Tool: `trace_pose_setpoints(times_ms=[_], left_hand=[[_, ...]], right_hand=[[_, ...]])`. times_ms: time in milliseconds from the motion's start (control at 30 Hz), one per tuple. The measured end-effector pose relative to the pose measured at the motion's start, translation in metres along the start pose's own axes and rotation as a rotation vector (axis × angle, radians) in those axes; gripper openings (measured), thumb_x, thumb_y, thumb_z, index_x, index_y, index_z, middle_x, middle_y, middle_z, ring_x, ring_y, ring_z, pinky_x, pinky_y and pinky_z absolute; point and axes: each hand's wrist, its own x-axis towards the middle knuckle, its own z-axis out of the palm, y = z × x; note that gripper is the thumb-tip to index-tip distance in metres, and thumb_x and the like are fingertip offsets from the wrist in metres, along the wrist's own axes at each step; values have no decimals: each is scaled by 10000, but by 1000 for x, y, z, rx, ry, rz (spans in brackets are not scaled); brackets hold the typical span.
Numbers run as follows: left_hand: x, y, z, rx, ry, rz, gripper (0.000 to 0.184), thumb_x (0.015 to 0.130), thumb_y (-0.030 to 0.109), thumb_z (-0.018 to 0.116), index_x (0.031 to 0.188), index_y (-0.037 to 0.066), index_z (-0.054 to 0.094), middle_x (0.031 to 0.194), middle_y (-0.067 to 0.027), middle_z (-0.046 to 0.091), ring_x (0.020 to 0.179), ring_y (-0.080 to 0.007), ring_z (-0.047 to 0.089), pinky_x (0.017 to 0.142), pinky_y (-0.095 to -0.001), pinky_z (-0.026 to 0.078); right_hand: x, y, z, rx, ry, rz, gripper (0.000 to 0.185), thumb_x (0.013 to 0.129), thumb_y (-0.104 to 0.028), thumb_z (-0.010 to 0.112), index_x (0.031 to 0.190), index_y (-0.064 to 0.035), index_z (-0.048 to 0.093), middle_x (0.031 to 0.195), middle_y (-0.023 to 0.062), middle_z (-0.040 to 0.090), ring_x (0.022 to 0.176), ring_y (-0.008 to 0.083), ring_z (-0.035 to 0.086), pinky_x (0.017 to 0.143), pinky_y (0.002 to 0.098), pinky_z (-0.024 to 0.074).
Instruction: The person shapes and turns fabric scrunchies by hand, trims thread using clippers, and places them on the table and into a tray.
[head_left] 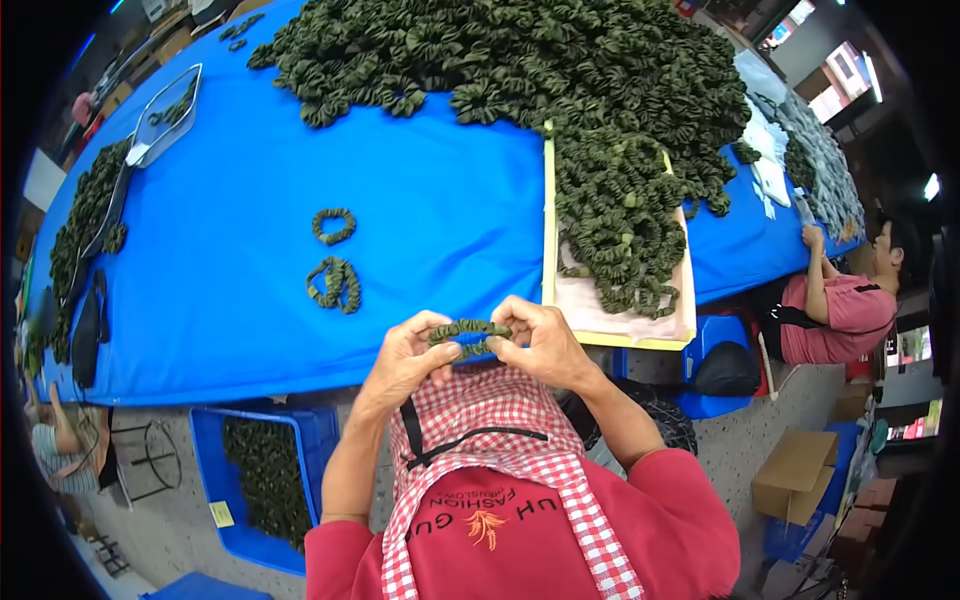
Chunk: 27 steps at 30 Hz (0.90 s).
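I'm watching the left hand (pixel 403 358) and the right hand (pixel 546 346) pinching one dark green scrunchie (pixel 468 327) between thumbs and fingers, holding its loop open over the near edge of the blue surface (pixel 430 220). Doing this well is, I'd judge, asking for light, matched pressure from both sides, so the gathers are spreading evenly rather than twisting, while loose scrunchies (pixel 350 288) are lying farther in and a heaped tray (pixel 549 235) is standing to the right

Ends of the green scrunchie (pixel 468 328) behind the fingers (pixel 522 313), the heap (pixel 560 60) partly beyond the top edge.
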Motion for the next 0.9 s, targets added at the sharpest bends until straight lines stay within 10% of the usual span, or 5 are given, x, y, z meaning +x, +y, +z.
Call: trace_pose_setpoints(times_ms=[167,400,733,900], left_hand=[[22,-12,36,-107,70,141,436,871,79,628,1281,46,484,965,-128,619,770,-163,604,667,-250,515],[33,7,-24,994,633,593,126,858,79,592,953,50,669,929,-80,624,763,-194,557,680,-304,461],[104,27,-159,1578,787,472,156,826,113,615,961,83,685,979,-94,597,808,-230,526,711,-318,461],[83,53,-108,1215,630,673,174,846,156,620,990,74,673,983,-79,623,821,-182,551,726,-280,463]], right_hand=[[19,-24,-62,-500,438,-274,181,736,-19,636,913,-59,627,671,12,595,489,84,440,424,231,334],[44,12,-201,-670,773,-87,363,871,-166,626,1216,-67,568,775,46,592,621,154,505,574,277,438],[39,1,-117,-868,639,-249,262,833,-52,618,1094,-69,630,896,64,630,628,132,535,534,255,453],[37,2,-67,-683,368,-311,280,810,0,624,1086,-50,631,850,51,607,609,115,505,529,242,431]])
